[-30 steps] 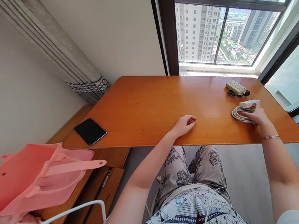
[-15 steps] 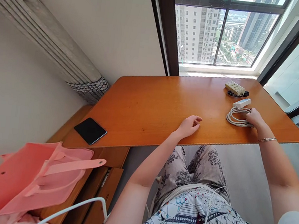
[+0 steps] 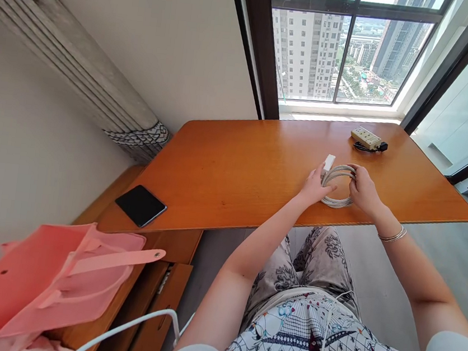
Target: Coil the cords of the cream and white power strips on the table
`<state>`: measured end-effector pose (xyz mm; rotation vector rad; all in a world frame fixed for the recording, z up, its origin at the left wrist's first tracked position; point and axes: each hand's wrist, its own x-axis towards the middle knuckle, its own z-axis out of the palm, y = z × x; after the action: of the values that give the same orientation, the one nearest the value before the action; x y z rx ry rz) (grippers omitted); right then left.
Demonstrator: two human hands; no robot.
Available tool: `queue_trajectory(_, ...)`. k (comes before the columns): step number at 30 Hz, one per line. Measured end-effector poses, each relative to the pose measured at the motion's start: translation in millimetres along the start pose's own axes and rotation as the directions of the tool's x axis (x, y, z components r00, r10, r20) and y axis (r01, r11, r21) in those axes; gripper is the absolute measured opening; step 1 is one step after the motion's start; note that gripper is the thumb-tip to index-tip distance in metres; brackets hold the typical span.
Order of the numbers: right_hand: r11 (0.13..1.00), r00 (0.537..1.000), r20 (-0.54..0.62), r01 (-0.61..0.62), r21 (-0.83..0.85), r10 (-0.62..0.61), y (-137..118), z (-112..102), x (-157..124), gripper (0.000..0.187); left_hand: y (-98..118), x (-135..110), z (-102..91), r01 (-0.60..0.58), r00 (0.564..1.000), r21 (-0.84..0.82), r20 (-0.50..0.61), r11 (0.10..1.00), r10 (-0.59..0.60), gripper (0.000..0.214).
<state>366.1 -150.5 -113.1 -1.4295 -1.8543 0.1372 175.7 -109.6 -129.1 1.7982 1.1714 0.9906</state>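
Note:
A coiled white cable (image 3: 335,203) is held between my two hands over the front part of the wooden table (image 3: 234,170). My left hand (image 3: 315,188) grips the left side of the coil, fingers closed around it. On the opposite side, my right hand (image 3: 362,189) has its fingers closed round the loops. A white block (image 3: 329,162), like a small power strip, sticks up just beyond my left fingers; my hand hides its lower end.
A beige power strip (image 3: 366,138) with a black plug lies at the back right. At the left end is a black tablet (image 3: 141,205). An open pink bag (image 3: 57,279) and a bent white tube (image 3: 133,322) are at lower left. The window (image 3: 340,58) lies behind the table.
My right hand has brought the cable coil and white block leftward from the table's right side. My left hand, empty before, has moved up and right and now grips the coil too.

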Motion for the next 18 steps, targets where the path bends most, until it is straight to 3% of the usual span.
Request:
queue_trajectory(3, 0.991, 0.991, 0.012, 0.137, -0.003, -0.137, -20.9, -2.7, 3.2, 0.045, 3.8, -3.4, -10.0, 0.087, 0.996, -0.082, 0.023, 0.993, -0.085, 0.077)
queue_trajectory(6, 0.987, 0.985, 0.055, 0.162, -0.009, -0.161, -27.9, -6.4, 13.5, 0.047, 6.1, -7.8, -13.8, 0.164, 0.984, -0.309, 0.112, 0.937, -0.136, 0.053)
queue_trajectory(11, 0.998, 0.969, 0.246, 0.012, -0.054, 0.002, -17.6, -2.3, 36.8, 0.043, 4.1, -10.5, -6.7, 0.386, 0.920, -0.542, 0.278, 0.746, -0.275, 0.042)
queue_trajectory(18, 0.935, 0.899, 0.413, -0.260, 0.239, 0.145, -8.1, 4.2, 44.9, 0.048, -5.0, -7.7, -6.7, 0.434, 0.900, -0.659, 0.283, 0.614, -0.332, 0.033)
